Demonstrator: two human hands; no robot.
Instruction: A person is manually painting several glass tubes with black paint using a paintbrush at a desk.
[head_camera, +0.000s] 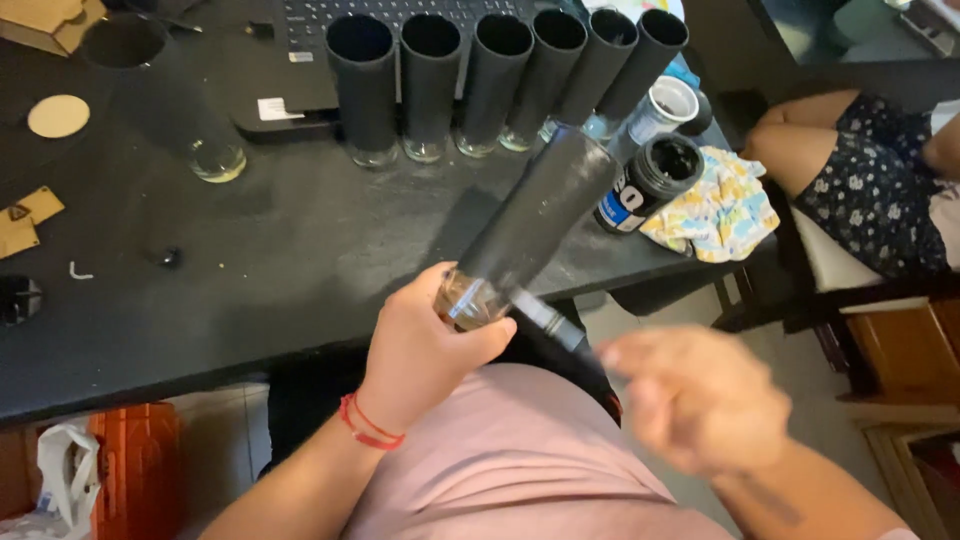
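On the black tabletop (250, 260) at far left lies a round pale wooden disc (58, 116), then one tall black-painted glass tumbler (165, 100) standing alone. The left hand (425, 345), a red thread bracelet (368, 425) at its wrist, has its fingers clamped on the clear base of a tall black-coated glass cylinder (535, 215), tilted above the table edge. Behind stand six similar black glasses (500, 75). An open black paint jar (650, 180) sits beside a patterned cloth (715, 205). The right hand (695, 400) is blurred; I cannot tell how its fingers are set.
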